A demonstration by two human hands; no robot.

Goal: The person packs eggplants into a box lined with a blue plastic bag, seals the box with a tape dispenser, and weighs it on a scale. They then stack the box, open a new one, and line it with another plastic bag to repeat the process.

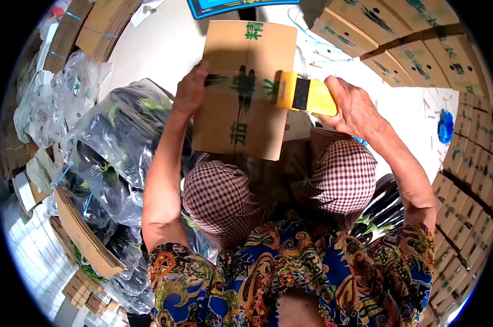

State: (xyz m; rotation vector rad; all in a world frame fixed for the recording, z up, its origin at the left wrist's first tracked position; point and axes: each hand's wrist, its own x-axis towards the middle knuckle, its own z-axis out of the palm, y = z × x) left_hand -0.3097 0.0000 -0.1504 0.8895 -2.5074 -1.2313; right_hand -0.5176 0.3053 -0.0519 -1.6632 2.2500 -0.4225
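Note:
A closed cardboard box point(219, 122) with green printed characters and a dark eggplant picture stands in front of my knees. A glossy strip, seemingly clear tape, crosses its middle. My left hand point(191, 90) grips the box's left edge, its fingers bent round the side. At the opposite edge, a yellow tape dispenser point(322, 98) with a black band touches the box. My right hand point(351, 106) is closed round the dispenser's outer end. What supports the box is mostly hidden beneath it.
Clear plastic bags of eggplants point(129, 131) lie to my left, beside flattened cardboard point(85, 231). Stacked cartons point(415, 60) line the right. More eggplants point(385, 204) lie by my right leg. A blue tape-like roll point(445, 126) and scraps are on the pale floor.

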